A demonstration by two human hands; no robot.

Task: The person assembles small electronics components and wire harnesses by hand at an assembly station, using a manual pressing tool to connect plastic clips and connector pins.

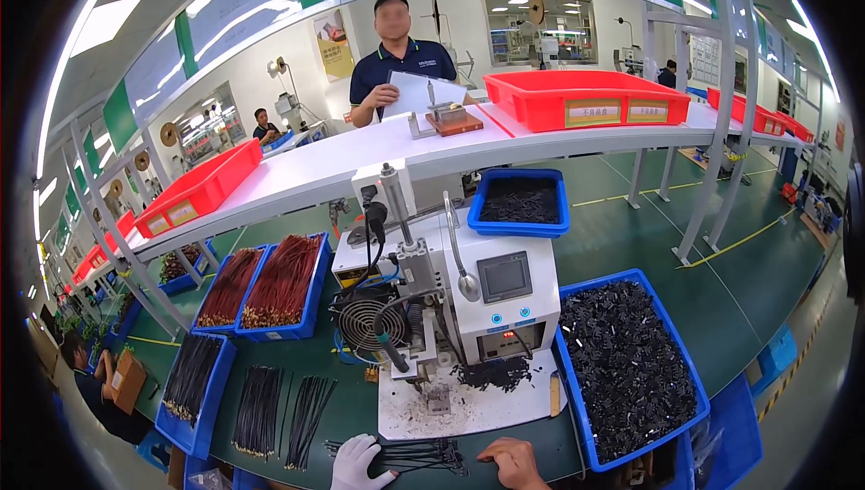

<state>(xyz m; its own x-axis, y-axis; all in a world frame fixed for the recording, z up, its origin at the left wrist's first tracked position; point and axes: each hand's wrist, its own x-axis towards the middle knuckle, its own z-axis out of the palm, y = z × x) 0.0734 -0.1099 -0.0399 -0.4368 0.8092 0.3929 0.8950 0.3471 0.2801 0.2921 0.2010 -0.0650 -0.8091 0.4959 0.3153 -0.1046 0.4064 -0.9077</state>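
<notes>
My left hand point(359, 463), in a white glove with bare fingertips, is closed around a bundle of thin black cables point(423, 454) at the bench's front edge. Their ends stick out on both sides of it. My right hand point(514, 463) is bare, just right of the cable ends. Its fingers are curled together, and whatever they hold is hidden. Ahead stands a white bench machine point(500, 319) with a small screen and an upright press column. Small black parts point(494, 373) lie heaped on its white base plate, which is smudged with dark dust.
A blue bin of small black parts point(631, 364) stands right, a smaller blue tray point(518, 227) atop the machine. Left lie black cable bundles point(259, 409) and blue trays of red point(284, 283) and black cables point(191, 377). Beyond a shelf with red bins point(586, 98), a person point(401, 62) faces me.
</notes>
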